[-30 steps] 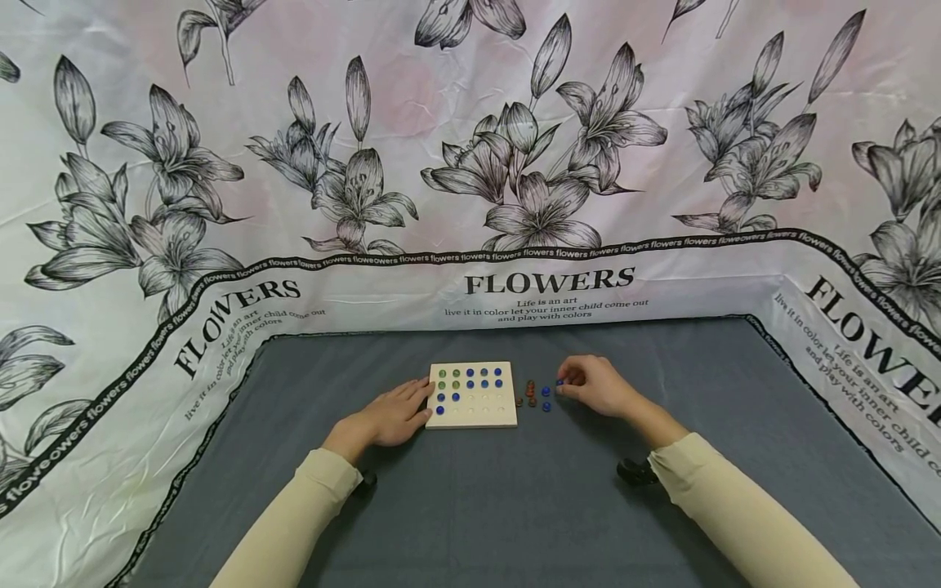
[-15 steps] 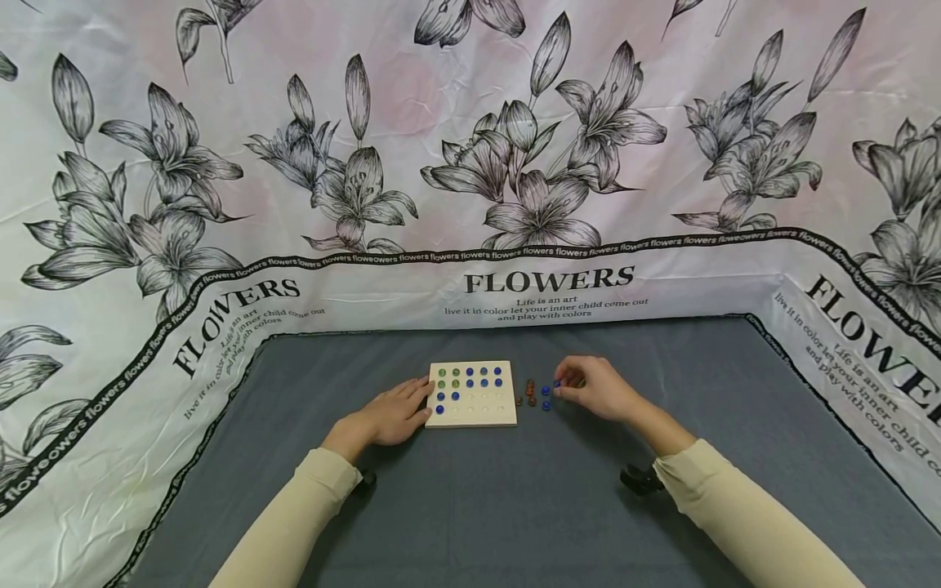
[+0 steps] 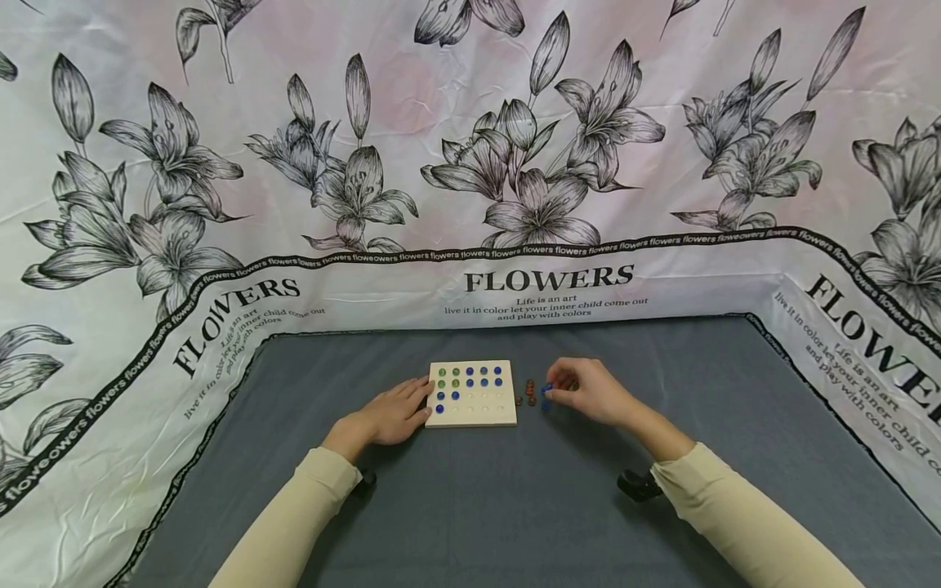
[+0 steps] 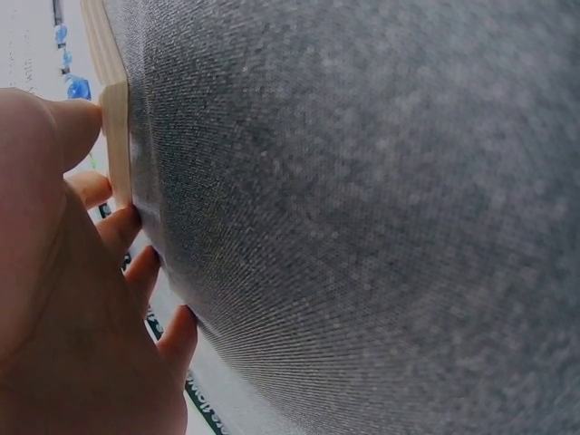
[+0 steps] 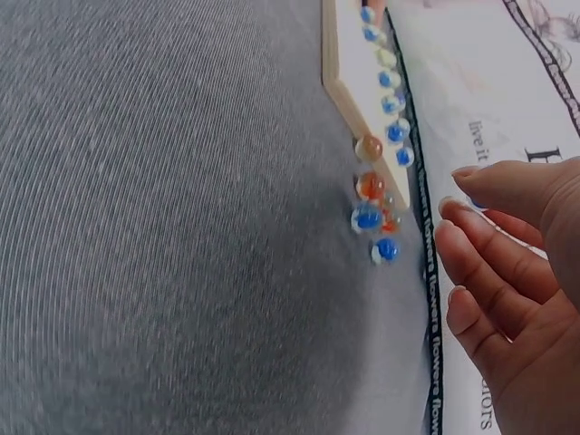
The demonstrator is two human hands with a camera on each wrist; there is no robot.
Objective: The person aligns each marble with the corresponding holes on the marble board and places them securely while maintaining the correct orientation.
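A pale wooden board (image 3: 478,415) with rows of small hollows lies on the grey cloth, with green and blue marbles set in its far rows and left side. My left hand (image 3: 393,413) rests against the board's left edge; the left wrist view has its thumb and fingertips (image 4: 86,122) along the wooden side. Right of the board, my right hand (image 3: 591,389) pinches a blue marble (image 5: 476,203) between thumb and forefinger, mostly hidden by them. Below those fingers lie two loose blue marbles (image 5: 367,217), beside several reddish-brown marbles (image 3: 531,390).
Grey cloth (image 3: 478,514) covers the work surface. Behind it hangs a white flower-printed sheet (image 3: 397,204) with a black lettered border. A dark strap-like device (image 3: 638,485) sits at the right wrist.
My right hand has moved a little left with the blue marble, now over the loose blue marbles. The left hand and the board have stayed in place.
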